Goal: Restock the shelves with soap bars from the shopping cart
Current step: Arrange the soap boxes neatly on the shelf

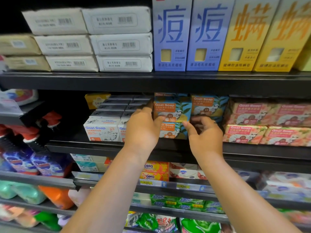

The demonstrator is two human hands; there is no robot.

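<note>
Both bare arms are reaching forward and up, left hand [143,126] is gripping the left side of a teal soap box [175,110] with thumb on its front, right hand [206,133] is holding its lower right corner, fingers curled, backs of hands facing the camera

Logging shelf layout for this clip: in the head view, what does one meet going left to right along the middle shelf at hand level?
white Goat Soap boxes → left hand → teal Goat Soap box, held between both hands → right hand → pink Goat Soap boxes
</note>
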